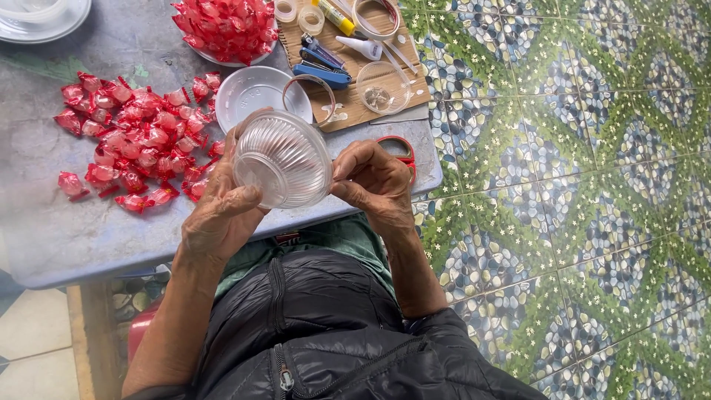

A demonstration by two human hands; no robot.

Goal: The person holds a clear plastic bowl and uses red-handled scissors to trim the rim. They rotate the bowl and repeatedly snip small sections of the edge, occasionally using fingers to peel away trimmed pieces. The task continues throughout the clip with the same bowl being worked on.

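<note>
Person seated at a grey table, seen from above. Both hands are up over the near table edge, holding a clear ribbed plastic cup between them.

Left hand: wrapped round the cup's left and lower side, thumb hooked over the near rim, fingers curled behind the wall. This hand carries the weight.

Right hand: fingertips bunched together and pinching at the cup's right edge. Whether they hold a strip of tape or only the rim, I cannot tell; nothing clear shows between them.

Cup position: in the air, tilted on its side, bottom turned towards the camera, just above the table edge and apart from everything on it.

On the table: a loose heap of red wrapped candies to the left; a plate piled with more of them at the far side; a white lid just beyond the cup; a tape roll leaning at a cardboard sheet that holds small tools and another clear cup. Red scissors lie partly hidden behind the right hand.

Judgement: the step in hand looks like working on the cup's rim, fitting or sealing, with the cup apparently empty. The next move would call for a steady left-hand grip while the right fingertips work along the edge; the thin plastic may flex if squeezed hard.
</note>
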